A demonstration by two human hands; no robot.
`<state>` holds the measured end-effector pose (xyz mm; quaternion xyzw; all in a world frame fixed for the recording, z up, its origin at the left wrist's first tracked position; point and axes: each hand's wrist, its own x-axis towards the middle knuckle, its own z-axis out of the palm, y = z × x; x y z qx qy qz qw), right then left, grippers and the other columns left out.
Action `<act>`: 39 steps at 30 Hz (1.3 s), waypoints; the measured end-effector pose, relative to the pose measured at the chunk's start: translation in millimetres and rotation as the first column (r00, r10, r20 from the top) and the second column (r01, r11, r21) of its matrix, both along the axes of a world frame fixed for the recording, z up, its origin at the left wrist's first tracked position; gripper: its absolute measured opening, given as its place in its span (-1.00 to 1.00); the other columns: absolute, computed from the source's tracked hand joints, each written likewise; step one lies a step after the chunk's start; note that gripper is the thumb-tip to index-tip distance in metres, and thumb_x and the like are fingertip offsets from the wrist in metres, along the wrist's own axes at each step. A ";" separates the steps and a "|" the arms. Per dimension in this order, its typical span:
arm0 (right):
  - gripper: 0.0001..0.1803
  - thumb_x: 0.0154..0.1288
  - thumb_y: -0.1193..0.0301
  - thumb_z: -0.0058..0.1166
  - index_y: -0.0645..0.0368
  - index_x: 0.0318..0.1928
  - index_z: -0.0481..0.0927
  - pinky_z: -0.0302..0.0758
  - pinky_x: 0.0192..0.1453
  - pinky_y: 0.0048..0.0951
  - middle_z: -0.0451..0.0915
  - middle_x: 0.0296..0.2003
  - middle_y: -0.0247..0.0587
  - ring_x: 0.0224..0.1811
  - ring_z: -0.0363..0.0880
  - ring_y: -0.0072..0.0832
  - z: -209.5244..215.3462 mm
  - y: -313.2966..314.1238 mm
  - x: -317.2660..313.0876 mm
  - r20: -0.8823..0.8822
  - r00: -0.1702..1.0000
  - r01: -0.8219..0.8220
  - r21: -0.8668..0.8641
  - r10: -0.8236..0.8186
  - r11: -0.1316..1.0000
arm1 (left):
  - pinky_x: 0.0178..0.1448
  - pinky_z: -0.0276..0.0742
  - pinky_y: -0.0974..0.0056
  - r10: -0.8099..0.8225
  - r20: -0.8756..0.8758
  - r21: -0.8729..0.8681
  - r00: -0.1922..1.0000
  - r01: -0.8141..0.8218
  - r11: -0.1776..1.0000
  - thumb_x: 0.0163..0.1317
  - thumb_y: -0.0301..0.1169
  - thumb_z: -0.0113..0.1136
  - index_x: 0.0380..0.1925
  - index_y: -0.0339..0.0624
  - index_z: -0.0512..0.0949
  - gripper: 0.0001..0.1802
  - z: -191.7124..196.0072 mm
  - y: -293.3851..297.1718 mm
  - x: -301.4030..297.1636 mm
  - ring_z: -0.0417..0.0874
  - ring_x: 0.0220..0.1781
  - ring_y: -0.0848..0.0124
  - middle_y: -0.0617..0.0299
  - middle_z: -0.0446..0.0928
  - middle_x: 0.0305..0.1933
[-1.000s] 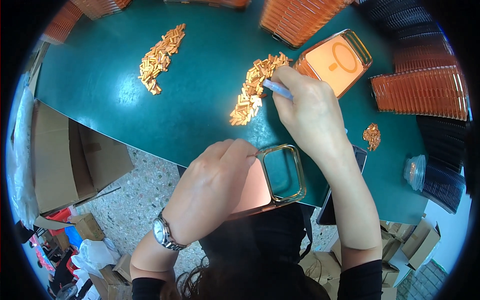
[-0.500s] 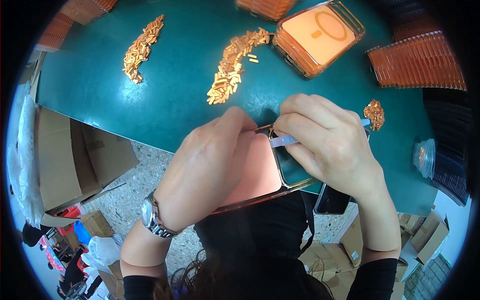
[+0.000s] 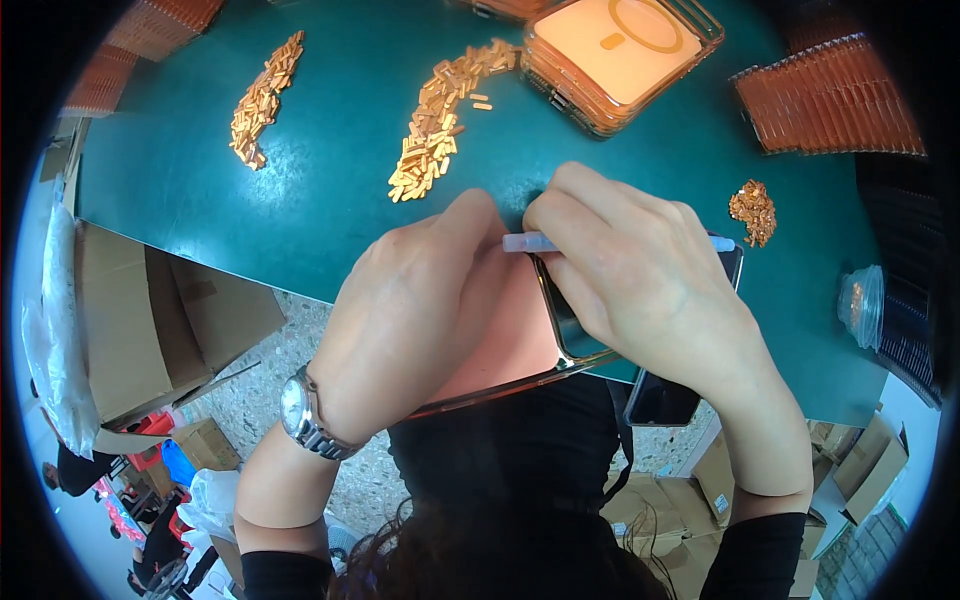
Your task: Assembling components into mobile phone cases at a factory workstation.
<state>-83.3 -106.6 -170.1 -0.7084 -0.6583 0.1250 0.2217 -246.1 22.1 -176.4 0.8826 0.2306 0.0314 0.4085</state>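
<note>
My left hand (image 3: pixel 415 290) is closed around the side of a pink phone case (image 3: pixel 515 335) with a shiny gold rim and a camera opening. The case lies tilted at the table's front edge, partly covered by both hands. In my curled right hand (image 3: pixel 645 270) is a slim, pale blue pen-like tool (image 3: pixel 530 243), lying crosswise. Its near end reaches the fingertips of my left hand, over the case's top edge by the camera opening. Whatever small piece may be between those fingertips is hidden.
Two long piles of small gold pieces, one left (image 3: pixel 262 105) and one central (image 3: pixel 430 130), lie on the green table (image 3: pixel 330 200). Beyond are stacked cases (image 3: pixel 615 60) and a case row (image 3: pixel 830 100). Rightward are a small gold pile (image 3: pixel 755 212), clear tub (image 3: pixel 862 308) and dark phone (image 3: pixel 665 395).
My right hand and the pen-like tool have moved up and left, bringing the tool's end to my left fingertips. My left hand stays on the case. The whole view has shifted slightly.
</note>
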 end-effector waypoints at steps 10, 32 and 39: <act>-0.78 0.13 0.55 0.27 0.22 -0.20 0.55 0.63 -0.37 -0.24 0.48 -0.28 -0.13 -0.33 0.67 -0.18 -19.1 6.6 -1.7 0.113 0.992 -0.068 0.099 0.056 0.993 | -0.38 0.60 0.13 -0.223 0.014 0.558 0.975 0.177 0.811 0.38 -0.40 0.23 -0.23 -0.11 0.40 -0.83 -17.4 4.3 -7.4 0.68 -0.44 0.25 0.22 0.45 -0.44; -0.74 0.22 0.48 0.37 0.26 -0.07 0.74 0.58 -0.35 -0.42 0.61 -0.18 -0.34 -0.25 0.58 -0.43 -12.6 0.4 -10.7 0.333 0.943 -0.009 0.061 -0.012 0.998 | -0.37 0.55 0.01 -0.150 -0.008 0.457 0.989 0.137 0.879 0.48 -0.40 0.27 -0.24 -0.17 0.40 -0.78 -16.2 4.1 -2.0 0.65 -0.40 0.00 0.07 0.55 -0.38; -0.75 0.26 0.48 0.36 0.27 -0.07 0.73 0.60 -0.38 -0.42 0.60 -0.19 -0.33 -0.27 0.58 -0.44 -18.5 0.8 -9.1 0.314 0.950 -0.027 0.063 0.005 0.998 | -0.38 0.60 0.05 -0.153 0.000 0.420 0.988 0.139 0.897 0.43 -0.42 0.23 -0.17 -0.13 0.44 -0.86 -12.4 6.9 -2.0 0.68 -0.41 0.09 0.13 0.53 -0.38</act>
